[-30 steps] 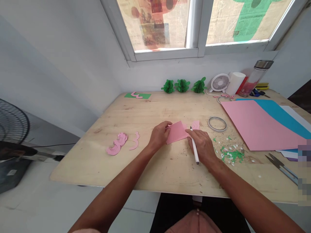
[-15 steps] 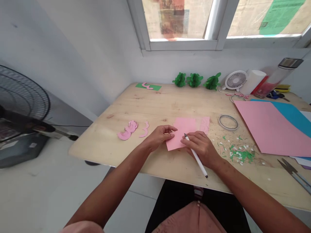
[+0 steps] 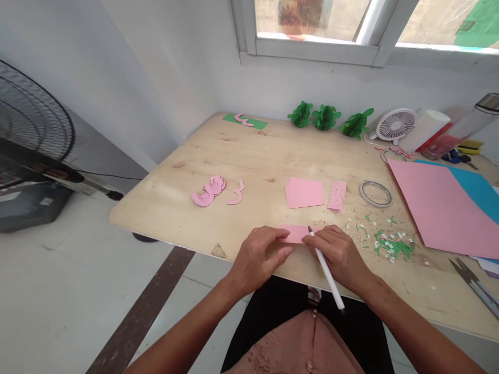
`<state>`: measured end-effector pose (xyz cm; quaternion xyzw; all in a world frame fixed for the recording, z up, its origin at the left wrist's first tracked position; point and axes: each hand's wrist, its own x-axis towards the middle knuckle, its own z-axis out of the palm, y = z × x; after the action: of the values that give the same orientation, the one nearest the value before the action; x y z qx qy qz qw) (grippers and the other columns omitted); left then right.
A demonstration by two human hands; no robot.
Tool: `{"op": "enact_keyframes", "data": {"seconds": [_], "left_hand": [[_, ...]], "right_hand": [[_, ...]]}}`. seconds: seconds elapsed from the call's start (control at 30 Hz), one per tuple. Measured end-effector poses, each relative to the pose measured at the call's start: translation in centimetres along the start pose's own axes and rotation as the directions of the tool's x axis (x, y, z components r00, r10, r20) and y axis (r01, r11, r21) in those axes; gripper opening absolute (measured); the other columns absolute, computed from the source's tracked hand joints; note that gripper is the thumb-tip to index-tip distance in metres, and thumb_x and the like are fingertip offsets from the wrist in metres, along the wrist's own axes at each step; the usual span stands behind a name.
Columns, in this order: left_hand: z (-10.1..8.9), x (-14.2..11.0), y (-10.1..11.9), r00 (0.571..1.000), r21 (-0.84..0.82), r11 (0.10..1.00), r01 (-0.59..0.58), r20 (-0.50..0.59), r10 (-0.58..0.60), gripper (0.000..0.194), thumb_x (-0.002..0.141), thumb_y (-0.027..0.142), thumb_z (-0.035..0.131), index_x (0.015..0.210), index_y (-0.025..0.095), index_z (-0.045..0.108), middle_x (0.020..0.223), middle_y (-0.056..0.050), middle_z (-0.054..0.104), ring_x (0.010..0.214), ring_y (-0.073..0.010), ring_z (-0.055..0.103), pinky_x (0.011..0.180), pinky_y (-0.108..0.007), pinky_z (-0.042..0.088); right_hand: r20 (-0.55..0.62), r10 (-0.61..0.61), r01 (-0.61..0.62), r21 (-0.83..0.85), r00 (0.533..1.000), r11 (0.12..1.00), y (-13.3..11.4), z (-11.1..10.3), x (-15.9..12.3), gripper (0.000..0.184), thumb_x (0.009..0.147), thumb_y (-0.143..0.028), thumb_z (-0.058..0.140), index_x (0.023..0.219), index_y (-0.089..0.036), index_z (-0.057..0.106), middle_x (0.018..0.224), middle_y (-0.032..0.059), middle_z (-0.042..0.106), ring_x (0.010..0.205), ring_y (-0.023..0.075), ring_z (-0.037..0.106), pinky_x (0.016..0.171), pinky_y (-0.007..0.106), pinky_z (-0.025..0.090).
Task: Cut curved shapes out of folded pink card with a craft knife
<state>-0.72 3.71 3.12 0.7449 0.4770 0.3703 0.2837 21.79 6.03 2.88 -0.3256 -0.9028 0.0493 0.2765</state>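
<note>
Near the table's front edge lies a narrow folded pink paper (image 3: 294, 234), flat on the wood between my hands. My left hand (image 3: 259, 257) rests its fingertips on the paper's left end, thumb spread away from the fingers. A white pen (image 3: 327, 278) with a dark tip is gripped in my right hand (image 3: 337, 254), slanting toward my lap. The fingers of that hand also touch the right end of the paper. Just beyond are stacked pink paper pieces (image 3: 306, 192) and a pink strip with drawn scallops (image 3: 337, 195).
Cut pink scallops (image 3: 208, 191) lie left, a single one (image 3: 237, 193) beside them. Rightward are a tape roll (image 3: 375, 194), green and white scraps (image 3: 393, 245), scissors (image 3: 475, 283) and large pink paper (image 3: 444, 202). Green paper figures (image 3: 326, 117) and a small fan (image 3: 396, 124) stand behind.
The pink paper has gone from a wider sheet to a narrow folded strip and come closer to me. My left thumb has spread from it; the pen stays in my right hand. The view has shifted.
</note>
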Motion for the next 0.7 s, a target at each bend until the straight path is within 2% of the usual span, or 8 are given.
{"op": "enact_keyframes", "data": {"seconds": [0.1,0.17,0.3,0.53,0.7], "left_hand": [[0.7,-1.5,0.1,0.995,0.048,0.994,-0.099,-0.012,0.099,0.015,0.090,0.023,0.059,0.103,0.020,0.064,0.097,-0.004,0.071,0.093,-0.0197,0.063,0.087,-0.037,0.048],[1.1,-1.9,0.0,0.992,0.052,0.991,-0.120,-0.028,0.121,0.012,0.091,0.017,0.055,0.097,0.020,0.064,0.091,-0.002,0.070,0.089,-0.0183,0.063,0.085,-0.036,0.048],[1.4,-1.9,-0.1,0.995,0.063,0.995,-0.083,-0.055,0.086,0.013,0.092,0.015,0.052,0.088,0.019,0.064,0.081,-0.001,0.068,0.083,-0.0169,0.061,0.082,-0.035,0.047],[1.7,-0.8,0.0,0.996,0.115,0.992,-0.046,-0.073,0.054,0.015,0.094,0.018,0.050,0.087,0.019,0.063,0.077,-0.001,0.068,0.076,-0.0166,0.061,0.078,-0.035,0.048],[2.5,-0.6,-0.2,0.983,0.200,0.979,-0.039,-0.166,0.073,0.013,0.093,0.019,0.053,0.102,0.018,0.062,0.088,-0.004,0.069,0.082,-0.0182,0.062,0.079,-0.036,0.051]], "right_hand": [[0.028,0.046,-0.048,0.073,0.999,0.996,-1.1,-0.3,-1.0,0.019,0.095,-0.012,0.047,0.102,-0.016,0.064,0.080,0.0048,0.069,0.071,0.0151,0.062,0.075,0.032,0.045],[0.023,0.076,-0.078,0.105,0.997,0.991,-1.7,-0.5,-1.5,0.018,0.095,-0.011,0.049,0.102,-0.017,0.064,0.081,0.0041,0.070,0.071,0.0147,0.063,0.074,0.031,0.046],[-0.020,0.143,-0.141,0.096,0.989,0.985,-2.3,-0.5,-2.3,0.017,0.094,-0.012,0.051,0.104,-0.017,0.065,0.080,0.0040,0.070,0.072,0.0155,0.064,0.071,0.031,0.048],[-0.126,0.294,-0.289,0.060,0.947,0.956,-2.6,0.1,-3.1,0.016,0.091,-0.014,0.056,0.103,-0.020,0.066,0.081,0.0045,0.069,0.074,0.0170,0.065,0.072,0.031,0.051],[-0.181,0.362,-0.362,0.038,0.914,0.931,-2.8,0.7,-2.9,0.016,0.092,-0.017,0.056,0.103,-0.019,0.066,0.083,0.0052,0.071,0.076,0.0182,0.066,0.071,0.032,0.051]]}}
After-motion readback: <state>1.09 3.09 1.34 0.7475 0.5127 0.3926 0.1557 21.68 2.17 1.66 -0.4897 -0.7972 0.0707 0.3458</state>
